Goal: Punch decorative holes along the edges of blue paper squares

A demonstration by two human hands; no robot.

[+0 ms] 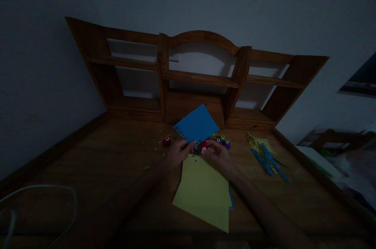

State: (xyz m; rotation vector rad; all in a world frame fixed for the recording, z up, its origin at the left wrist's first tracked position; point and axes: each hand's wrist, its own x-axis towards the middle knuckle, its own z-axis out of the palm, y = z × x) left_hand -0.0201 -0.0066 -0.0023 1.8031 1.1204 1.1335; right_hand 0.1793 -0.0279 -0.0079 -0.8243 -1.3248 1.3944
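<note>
My left hand (178, 151) pinches the near corner of a blue sheet of paper (197, 122), which is tilted up over the desk. A row of small cut-outs runs along the sheet's left edge. My right hand (219, 157) is closed around a red craft punch (203, 146) at the sheet's near edge; how far the paper sits inside it is hidden. Below both hands lie yellow sheets (205, 190), with blue paper showing beneath. Another red punch (166, 142) stands left of my left hand. Purple and green punches (222, 141) sit beyond my right hand.
Cut blue paper strips (266, 159) and punched yellow strips (261, 143) lie to the right. Small paper bits (157, 145) are scattered at left. A wooden shelf unit (202, 80) stands along the desk's back. A white cable (55, 187) curves across the front left.
</note>
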